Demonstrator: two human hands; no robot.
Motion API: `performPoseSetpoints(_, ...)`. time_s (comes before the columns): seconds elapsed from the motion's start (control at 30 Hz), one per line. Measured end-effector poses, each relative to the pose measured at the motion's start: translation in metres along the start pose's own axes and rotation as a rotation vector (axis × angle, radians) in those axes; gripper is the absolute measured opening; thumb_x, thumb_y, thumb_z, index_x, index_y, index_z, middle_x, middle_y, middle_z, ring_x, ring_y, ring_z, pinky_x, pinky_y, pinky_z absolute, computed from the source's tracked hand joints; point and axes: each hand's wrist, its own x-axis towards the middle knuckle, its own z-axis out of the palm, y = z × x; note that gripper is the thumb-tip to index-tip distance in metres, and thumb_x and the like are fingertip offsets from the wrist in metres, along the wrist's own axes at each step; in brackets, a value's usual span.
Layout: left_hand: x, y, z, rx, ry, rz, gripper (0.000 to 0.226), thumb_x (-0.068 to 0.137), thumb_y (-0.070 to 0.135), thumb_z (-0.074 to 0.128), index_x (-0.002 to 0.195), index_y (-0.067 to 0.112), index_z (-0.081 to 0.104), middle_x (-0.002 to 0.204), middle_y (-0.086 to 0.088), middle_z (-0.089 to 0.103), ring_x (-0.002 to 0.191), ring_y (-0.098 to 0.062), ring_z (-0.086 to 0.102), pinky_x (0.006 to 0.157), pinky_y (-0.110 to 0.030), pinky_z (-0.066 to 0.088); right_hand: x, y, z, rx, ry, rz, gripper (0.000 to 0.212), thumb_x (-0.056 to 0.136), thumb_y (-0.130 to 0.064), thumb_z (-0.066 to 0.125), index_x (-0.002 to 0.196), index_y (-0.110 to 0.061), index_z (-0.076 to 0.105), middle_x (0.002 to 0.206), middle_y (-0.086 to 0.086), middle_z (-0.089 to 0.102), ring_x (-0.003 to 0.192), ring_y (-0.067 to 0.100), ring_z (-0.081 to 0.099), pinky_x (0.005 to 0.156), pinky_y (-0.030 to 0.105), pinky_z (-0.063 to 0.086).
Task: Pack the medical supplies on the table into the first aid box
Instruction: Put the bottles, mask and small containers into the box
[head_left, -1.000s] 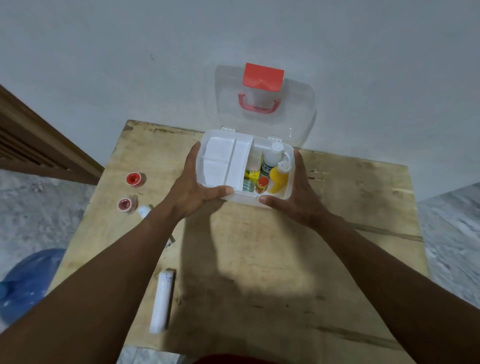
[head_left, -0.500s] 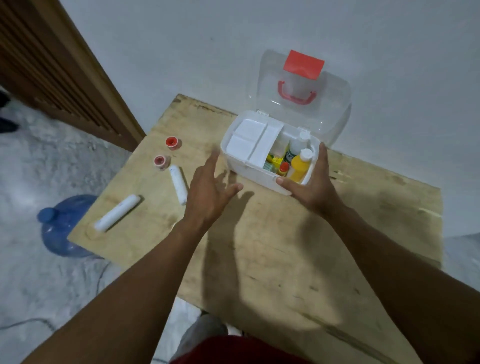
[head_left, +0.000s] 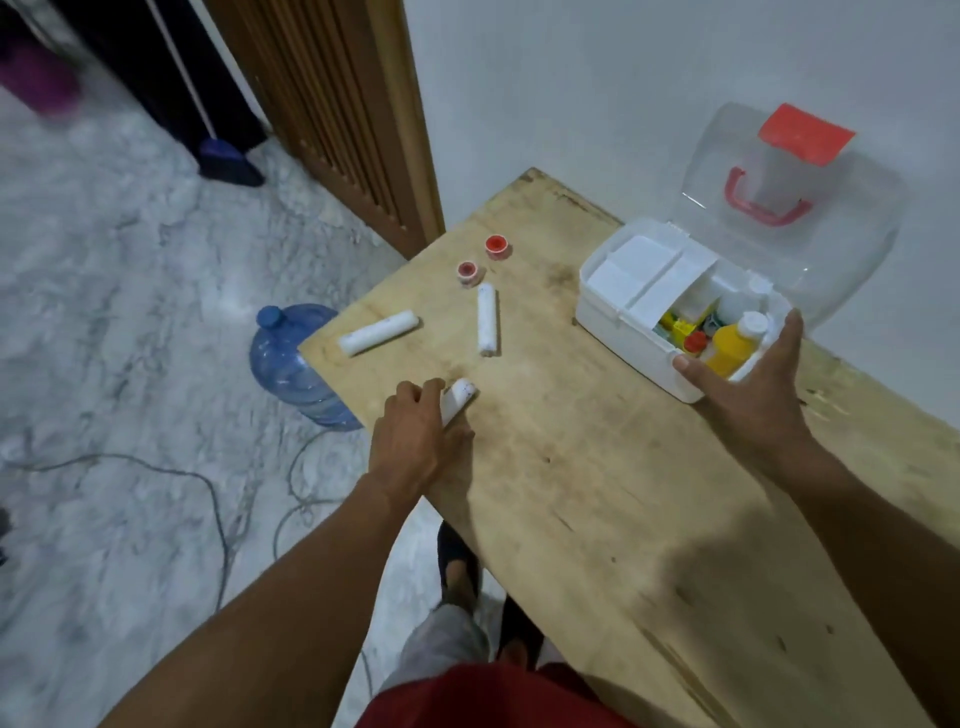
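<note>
We see the wooden table (head_left: 623, 467) from further left than half a second ago, with the floor and a blue water jug (head_left: 296, 364) now in view beside it. The first aid box (head_left: 618, 317) stands at the table's far right by the wall, lid up, a yellow bottle (head_left: 730, 345) inside; it has not shifted. Our right hand (head_left: 748, 389) still clasps its near right corner, thumb on the front wall and fingers along the side. Our left hand (head_left: 415, 441), which hung spread beside the box, has gone to the table's left edge, and its fingers now curl round a white gauze roll (head_left: 458, 399). Two more rolls (head_left: 378, 332) (head_left: 487, 319) lie beyond it, apart, with two small red-capped pots (head_left: 467, 270) (head_left: 497, 245) past them.
</note>
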Motion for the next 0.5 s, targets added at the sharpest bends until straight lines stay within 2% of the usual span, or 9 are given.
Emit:
performPoseSetpoints(0.2,0.008,0.01,0.002,0.015,-0.027,-0.008,0.058,0.087,0.046,0.064,0.133,0.014,0.047,0.116,-0.013,0.051,0.102,-0.033,0.053,0.079,-0.043,0.047,0.002,0.001,-0.002,-0.009,0.003,-0.013,0.128,0.055,-0.076,0.08,0.152,-0.034,0.006,0.158,-0.003,0.026,0.145,0.023,0.033,0.115,0.054,0.036)
performPoseSetpoints(0.37,0.018,0.012,0.008,0.081,-0.009,0.016,0.029,0.095,0.02,0.053,0.12,0.004,0.052,0.108,-0.017,0.054,0.094,-0.035,0.054,0.072,-0.041,0.045,0.003,0.001,-0.002,0.0,-0.014,-0.004,0.13,0.052,-0.078,0.081,0.151,-0.039,0.006,0.157,-0.004,0.026,0.144,0.024,0.035,0.113,0.055,0.038)
performPoseSetpoints(0.47,0.027,0.022,0.005,-0.114,0.049,-0.001,0.009,0.087,-0.002,0.058,0.096,-0.004,0.057,0.085,-0.021,0.055,0.071,-0.038,0.058,0.056,-0.04,0.043,0.001,-0.001,-0.002,-0.011,-0.008,0.007,0.132,0.05,-0.08,0.078,0.151,-0.042,0.003,0.158,-0.004,0.024,0.145,0.023,0.033,0.113,0.055,0.037)
performPoseSetpoints(0.5,0.033,0.028,0.002,-0.217,0.106,-0.007,0.007,0.091,0.0,0.054,0.097,-0.005,0.056,0.087,-0.022,0.055,0.074,-0.039,0.059,0.059,-0.042,0.048,0.001,-0.001,-0.002,-0.013,-0.008,0.01,0.132,0.05,-0.08,0.078,0.151,-0.043,0.003,0.158,-0.004,0.024,0.145,0.024,0.033,0.113,0.056,0.037)
